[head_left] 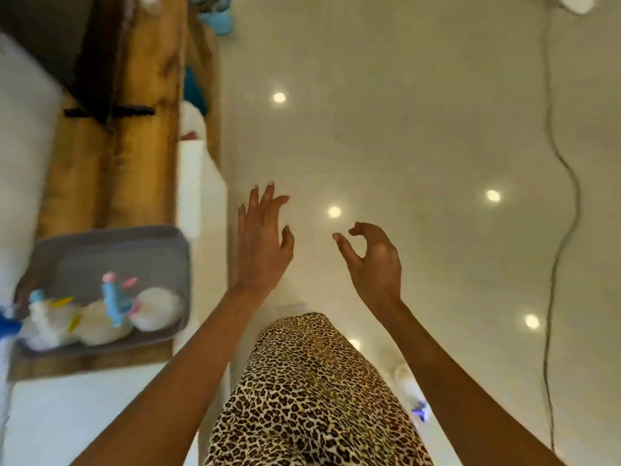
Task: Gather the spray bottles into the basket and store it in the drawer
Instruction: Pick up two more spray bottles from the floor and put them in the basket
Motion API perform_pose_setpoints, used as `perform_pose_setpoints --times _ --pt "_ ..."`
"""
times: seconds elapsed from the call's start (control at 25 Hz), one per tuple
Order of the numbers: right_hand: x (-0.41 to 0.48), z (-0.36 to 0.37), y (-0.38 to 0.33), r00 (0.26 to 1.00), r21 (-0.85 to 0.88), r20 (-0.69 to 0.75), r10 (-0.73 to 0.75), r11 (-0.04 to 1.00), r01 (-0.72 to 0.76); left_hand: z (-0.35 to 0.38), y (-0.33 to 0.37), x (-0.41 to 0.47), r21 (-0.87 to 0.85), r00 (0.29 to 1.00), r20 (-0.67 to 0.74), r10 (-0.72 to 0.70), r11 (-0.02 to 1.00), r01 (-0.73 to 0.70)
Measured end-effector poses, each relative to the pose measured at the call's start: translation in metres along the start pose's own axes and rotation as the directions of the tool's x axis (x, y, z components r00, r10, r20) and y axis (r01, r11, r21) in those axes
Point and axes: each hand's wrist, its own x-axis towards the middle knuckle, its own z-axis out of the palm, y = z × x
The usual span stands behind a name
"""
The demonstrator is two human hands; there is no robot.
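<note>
A grey basket (111, 243) sits at the lower left on a wooden surface, blurred by motion. Inside it lie several white spray bottles (100, 321) with blue, pink and yellow parts. My left hand (263, 243) hovers over the floor to the right of the basket, fingers spread, holding nothing. My right hand (373, 260) is further right, fingers loosely curled and apart, also empty. Neither hand touches the basket. I cannot make out a drawer clearly.
A wooden cabinet top (144, 146) runs along the left with a white front edge (190, 190). A glossy tiled floor (403, 129) fills the right side. A dark cable (568, 196) trails down the floor at right. A leopard-print garment (309, 398) is below.
</note>
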Motion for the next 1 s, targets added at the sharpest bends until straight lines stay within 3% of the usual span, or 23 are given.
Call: perform_pose_setpoints --times 0.12,0.32,0.56,0.8,1.0 --pt "-0.031 -0.069 0.055 0.968 -0.004 -0.177 0.177 0.984 -0.180 0.049 0.072 -0.013 -0.066 0.965 0.156 0.210 0.977 -0.202" --pt "-0.114 -0.156 0.121 0.815 0.063 -0.404 0.416 0.901 -0.428 0.115 0.168 -0.066 -0.162 0.796 0.397 0.457 0.889 -0.429" --pt "-0.210 -0.215 0.181 0.533 0.216 -0.558 0.636 0.732 -0.646 0.174 0.248 -0.137 -0.309 0.495 0.581 0.646 0.738 -0.600" --pt "-0.275 -0.186 0.238 0.242 0.433 -0.420 0.875 0.427 -0.793 0.231 0.248 -0.186 -0.372 0.226 0.747 0.625 0.675 -0.637" --pt "-0.305 -0.116 0.305 -0.023 0.654 -0.223 0.974 0.132 -0.745 0.307 0.206 -0.218 -0.367 0.013 0.855 0.518 0.623 -0.691"
